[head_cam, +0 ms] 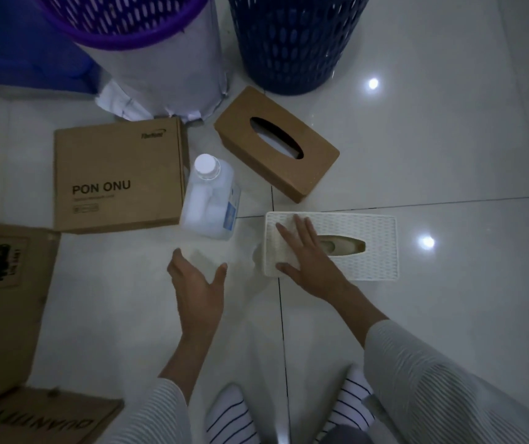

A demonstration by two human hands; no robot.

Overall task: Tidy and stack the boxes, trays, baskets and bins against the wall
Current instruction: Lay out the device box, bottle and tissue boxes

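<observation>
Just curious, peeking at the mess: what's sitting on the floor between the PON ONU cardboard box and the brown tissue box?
A clear plastic bottle with a white cap stands between the PON ONU box and brown tissue box, seen in the head view.

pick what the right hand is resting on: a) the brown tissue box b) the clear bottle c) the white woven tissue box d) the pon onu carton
c: the right hand lies with fingers spread flat on the left end of the white woven tissue box, apart from the brown one.
</observation>
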